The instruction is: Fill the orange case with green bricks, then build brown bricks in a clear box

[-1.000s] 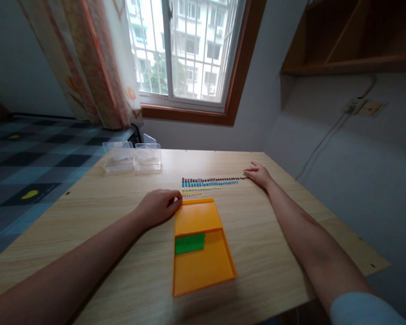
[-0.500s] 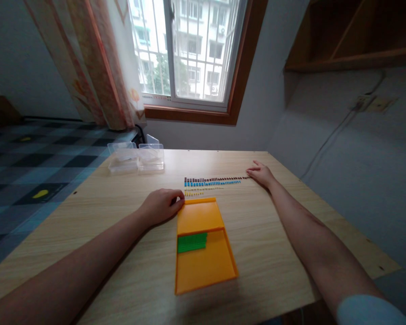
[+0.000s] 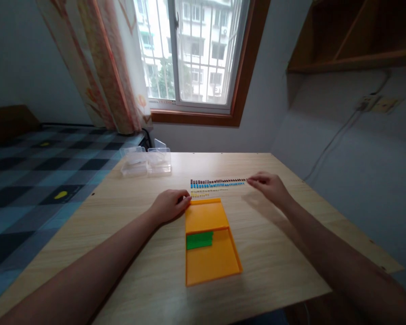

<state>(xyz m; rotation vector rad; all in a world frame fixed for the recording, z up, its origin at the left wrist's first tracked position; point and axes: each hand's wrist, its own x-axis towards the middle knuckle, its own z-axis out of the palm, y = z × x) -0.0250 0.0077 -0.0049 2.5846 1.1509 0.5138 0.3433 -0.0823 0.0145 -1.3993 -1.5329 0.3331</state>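
Note:
An orange plastic case [image 3: 211,266] lies opened flat on the table, with a stack of green strips [image 3: 199,240] in its near half. At the far left corner of the case rests my left hand [image 3: 171,205], thumb and fingertips pressed together; what they hold, if anything, is hidden. Behind the case run rows of tiny pieces: a dark brown row [image 3: 219,181], a blue row [image 3: 216,184] and shorter yellowish rows [image 3: 199,193]. My right hand [image 3: 269,186] is pinched at the right end of the brown and blue rows. Anything between its fingers is too small to make out.
Clear plastic boxes [image 3: 159,161] with raised lids stand at the table's back left. A bed with a checked cover [image 3: 74,180] adjoins the left side. Window and curtain [image 3: 111,67] are behind, and a wall shelf [image 3: 338,63] hangs at the right.
My right hand has lifted slightly off the table and turned, its fingers now pinched near the row ends. My left hand stays at the case corner. The whole view has shifted a little.

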